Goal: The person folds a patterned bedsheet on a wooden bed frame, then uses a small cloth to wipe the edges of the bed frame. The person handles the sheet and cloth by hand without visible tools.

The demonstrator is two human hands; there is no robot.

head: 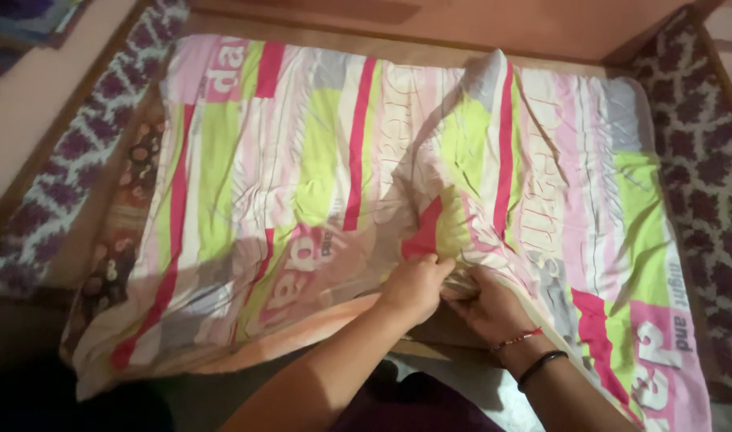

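Observation:
A quilt [318,160] striped in pink, lime green and white lies spread flat, with a raised fold running up its middle. My left hand [416,285] is closed on the quilt's near edge, pinching bunched fabric. My right hand [487,307] sits right beside it, touching it, with fingers curled into the same bunch of cloth from below. A red thread and a black band circle my right wrist [534,356]. The quilt's orange underside [318,332] shows along the near edge, left of my hands.
A purple and white patterned mat [78,160] runs along the left, and a similar one [710,160] along the right. A brown floral cloth [118,240] peeks out under the quilt's left side. Wooden boards [430,24] lie beyond the far edge.

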